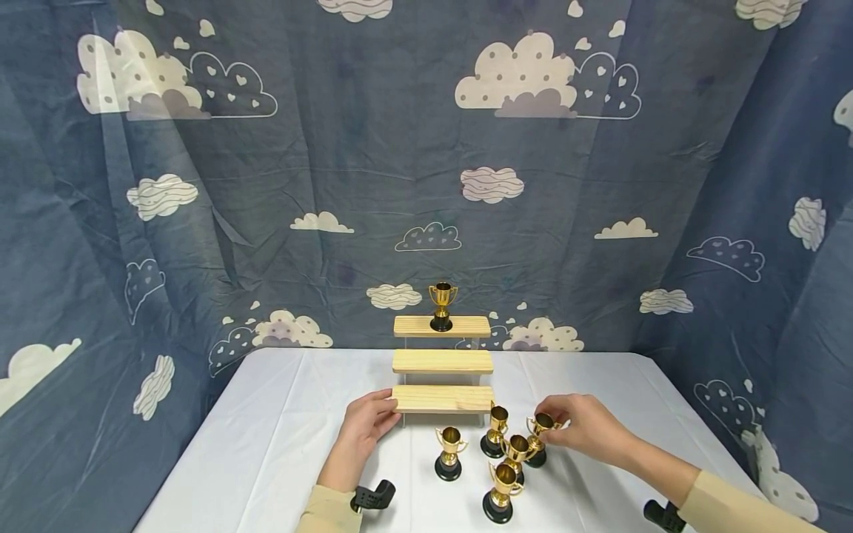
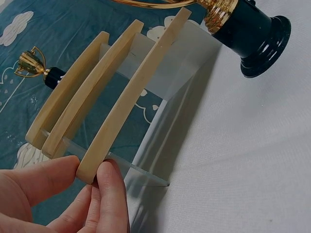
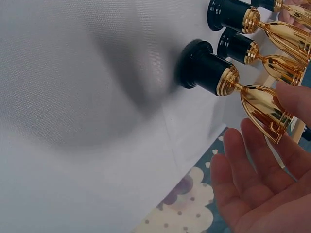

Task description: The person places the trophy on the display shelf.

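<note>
A three-tier stand with wooden shelves (image 1: 443, 361) on clear supports is at the middle of the table. My left hand (image 1: 368, 426) pinches the left end of its lowest shelf (image 2: 127, 99) between thumb and fingers. One gold trophy cup (image 1: 441, 300) with a black base stands on the top shelf. At the right of the trophies on the table, my right hand (image 1: 586, 428) holds a trophy cup (image 3: 262, 104) by its gold bowl, thumb on one side and fingers on the other. Its black base (image 3: 201, 68) is close over the white cloth.
Several more trophies stand in front of the stand: one (image 1: 449, 453) apart at the left, another (image 1: 494, 433) by the lowest shelf, and two (image 1: 500, 494) close together nearer me. A white cloth (image 1: 266, 444) covers the table. Behind hangs a blue cloud-print curtain (image 1: 373, 163).
</note>
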`<state>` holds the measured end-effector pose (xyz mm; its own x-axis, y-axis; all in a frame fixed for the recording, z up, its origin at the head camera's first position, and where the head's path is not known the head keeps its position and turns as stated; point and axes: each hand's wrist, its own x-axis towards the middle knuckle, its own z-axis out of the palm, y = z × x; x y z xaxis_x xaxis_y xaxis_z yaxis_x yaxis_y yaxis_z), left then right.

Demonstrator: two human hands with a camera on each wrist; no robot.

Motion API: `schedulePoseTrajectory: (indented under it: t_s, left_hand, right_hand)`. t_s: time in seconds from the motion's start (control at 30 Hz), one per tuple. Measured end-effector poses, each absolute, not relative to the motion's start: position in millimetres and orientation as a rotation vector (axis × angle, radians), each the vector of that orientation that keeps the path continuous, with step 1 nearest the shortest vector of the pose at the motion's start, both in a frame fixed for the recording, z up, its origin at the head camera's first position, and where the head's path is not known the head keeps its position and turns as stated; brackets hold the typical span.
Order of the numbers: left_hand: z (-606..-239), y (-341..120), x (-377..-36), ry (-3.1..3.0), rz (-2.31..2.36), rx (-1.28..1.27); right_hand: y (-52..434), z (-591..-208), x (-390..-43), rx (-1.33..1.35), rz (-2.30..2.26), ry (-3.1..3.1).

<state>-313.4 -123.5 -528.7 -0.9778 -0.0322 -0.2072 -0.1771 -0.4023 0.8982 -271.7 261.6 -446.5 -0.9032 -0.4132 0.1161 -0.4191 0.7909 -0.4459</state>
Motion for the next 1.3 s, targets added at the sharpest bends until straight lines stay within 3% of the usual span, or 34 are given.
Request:
schedulePoseTrajectory:
  t_s: [0.57, 1.3]
  left_hand:
    - [-526.1, -119.0, -319.1, 1.670, 2.513, -0.459]
    - [-526.1, -120.2, -317.4, 1.667, 2.518, -0.426]
  right_hand:
    - [267.0, -442.7, -272.0, 0.664, 0.767, -2.946]
    - [270.7, -429.1, -271.7, 0.524, 0.825, -2.936]
